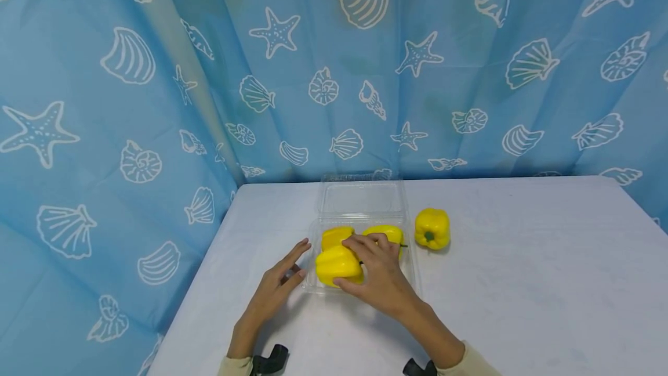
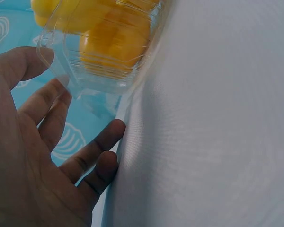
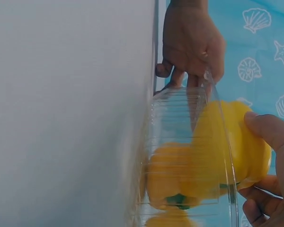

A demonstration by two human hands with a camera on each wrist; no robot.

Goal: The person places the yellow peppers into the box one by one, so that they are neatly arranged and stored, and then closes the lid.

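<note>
R hand grips a yellow pepper, partly in clear box; L hand spread alongside. Prob. packing step; next calls for settling it, letting go.

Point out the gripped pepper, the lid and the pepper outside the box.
Gripped pepper (image 1: 336,266): head view, middle of its body.
Lid (image 1: 362,199): head view, clear panel.
Outside pepper (image 1: 432,226): head view, body just above the stem.

Seashell-print curtains behind a white table mark a curtained-off workspace.
</note>
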